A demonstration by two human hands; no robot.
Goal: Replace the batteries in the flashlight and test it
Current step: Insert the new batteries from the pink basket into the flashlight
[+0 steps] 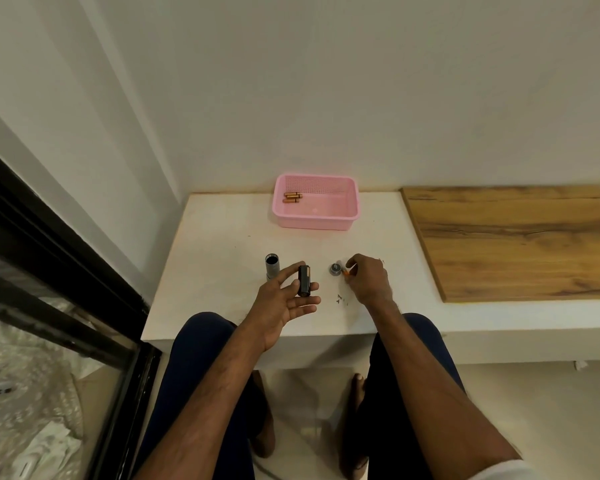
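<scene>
My left hand [284,299] holds a black battery holder [304,281] upright between thumb and fingers, above the white table [222,244]. The grey flashlight body [272,266] stands open-ended just left of it. My right hand [368,277] rests on the table and pinches a small orange battery [345,273], mostly hidden by the fingers. The round flashlight end cap [335,269] lies right beside that hand. A pink basket [315,201] at the back holds two copper-coloured batteries [292,197].
A wooden board [520,237] covers the ledge to the right. A dark-framed glass door [59,271] stands at the left. Small dark specks [340,299] lie near the table's front edge. My knees are below the table.
</scene>
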